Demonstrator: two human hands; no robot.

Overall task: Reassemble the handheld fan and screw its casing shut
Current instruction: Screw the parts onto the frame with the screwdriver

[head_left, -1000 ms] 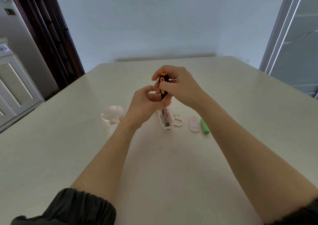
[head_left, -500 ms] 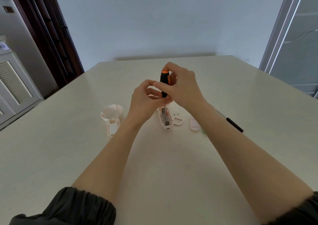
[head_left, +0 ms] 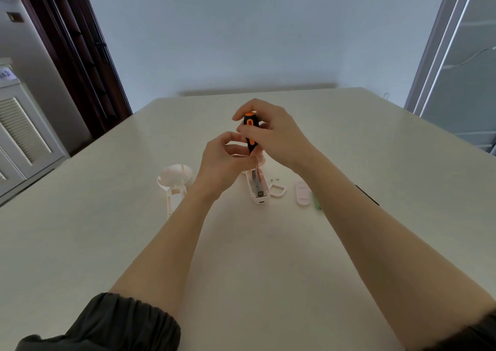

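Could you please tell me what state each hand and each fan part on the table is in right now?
right hand: grips the screwdriver, held upright.
left hand: fingers curled at the screwdriver's lower end; what it holds is hidden.
fan body: lying open, wiring exposed.
front casing half: lying apart, unattached.
battery cover: off.
green battery: out, beside the cover.
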